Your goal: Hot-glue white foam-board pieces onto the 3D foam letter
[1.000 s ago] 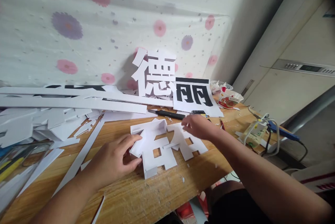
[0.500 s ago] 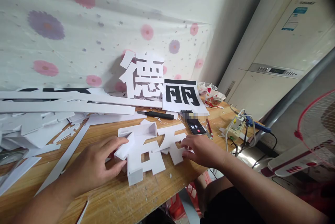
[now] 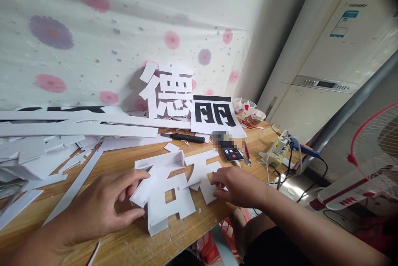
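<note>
Left hand (image 3: 104, 201) is spread wide at the left edge of a part-walled white character (image 3: 157, 201) on the wooden counter (image 3: 121, 245). Right hand (image 3: 238, 185) is curled kinda narrow at a flat white cutout (image 3: 200, 168), can't tell if it's pinching. Black utility knife (image 3: 188, 137) lies behind.

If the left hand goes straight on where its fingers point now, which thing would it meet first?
Probably the white walled piece, directly before the left hand; whether they touch is hard to judge.
</note>
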`<state>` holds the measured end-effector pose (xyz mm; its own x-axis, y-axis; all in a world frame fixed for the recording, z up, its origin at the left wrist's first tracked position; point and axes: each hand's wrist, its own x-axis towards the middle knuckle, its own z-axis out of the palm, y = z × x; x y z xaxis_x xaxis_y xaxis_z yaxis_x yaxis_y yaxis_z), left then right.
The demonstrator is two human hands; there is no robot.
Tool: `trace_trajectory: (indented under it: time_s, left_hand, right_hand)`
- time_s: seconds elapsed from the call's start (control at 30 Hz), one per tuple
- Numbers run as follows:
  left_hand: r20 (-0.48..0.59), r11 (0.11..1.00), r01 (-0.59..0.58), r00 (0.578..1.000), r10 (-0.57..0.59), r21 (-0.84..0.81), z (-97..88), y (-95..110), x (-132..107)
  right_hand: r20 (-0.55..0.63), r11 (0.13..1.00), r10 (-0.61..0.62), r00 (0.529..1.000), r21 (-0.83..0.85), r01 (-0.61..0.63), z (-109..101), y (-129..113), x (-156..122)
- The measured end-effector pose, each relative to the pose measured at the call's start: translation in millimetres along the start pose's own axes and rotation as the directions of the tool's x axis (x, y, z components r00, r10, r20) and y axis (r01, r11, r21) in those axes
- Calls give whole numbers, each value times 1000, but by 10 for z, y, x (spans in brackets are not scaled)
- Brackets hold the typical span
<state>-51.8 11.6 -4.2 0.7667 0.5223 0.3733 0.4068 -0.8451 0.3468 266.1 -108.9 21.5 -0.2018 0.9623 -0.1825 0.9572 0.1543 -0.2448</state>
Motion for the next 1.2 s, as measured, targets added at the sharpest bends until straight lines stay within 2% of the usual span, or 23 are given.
trace_trajectory:
  time_s: [0.1, 0.2, 0.27, 0.4, 0.57, 0.67, 0.73, 0.8, 0.87, 0.9, 1.0, 1.1, 1.2]
  left_hand:
    - [-104, 994, 64, 992, -73, -86, 10, -58, 9]
    - [-235, 981, 161, 955, -183, -111, 40, -110, 50]
    - [-251, 963, 214, 935, -251, -166, 61, -130, 74]
    - [-115, 940, 206, 963, -244, -274, 75, -158, 81]
    - [-44, 965, 173, 982, -185, -198, 67, -218, 57]
    - [16, 960, 219, 975, -220, -175, 87, -229, 53]
    - [59, 949, 264, 964, -257, -173, 100, -211, 59]
    - [93, 936, 308, 951, -296, -171, 103, -178, 70]
    - [115, 927, 334, 941, -318, -173, 93, -142, 84]
    - [124, 924, 338, 939, -320, -177, 85, -127, 91]
    - [146, 925, 334, 939, -311, -180, 59, -101, 106]
    - [168, 930, 343, 932, -320, -131, 36, -109, 115]
    - [229, 932, 350, 919, -322, -93, 16, -141, 118]
  right_hand:
    - [-17, 1000, 1, 1000, -10, -2, -2, 28, -4]
    - [-58, 998, -6, 998, -55, 2, -6, 62, -1]
    - [-76, 998, -2, 997, -67, -3, -6, 77, 6]
    - [-83, 998, -35, 996, -60, 30, 11, 59, 18]
    - [-64, 996, -46, 997, -80, 41, 42, 15, 21]
    - [-164, 999, -45, 985, -15, 43, 21, 128, 9]
    - [-314, 997, 57, 948, 59, -40, -15, 307, -17]
    - [-452, 974, 220, 864, 142, -174, -54, 537, -56]
    - [-517, 944, 330, 790, 199, -265, -71, 759, -95]
    - [-525, 934, 356, 773, 215, -285, -66, 849, -108]
    - [-490, 932, 358, 794, 236, -275, -8, 997, -110]
    - [-451, 938, 338, 826, 237, -254, 56, 1016, -69]
    - [-439, 939, 335, 834, 233, -254, 73, 1009, -37]
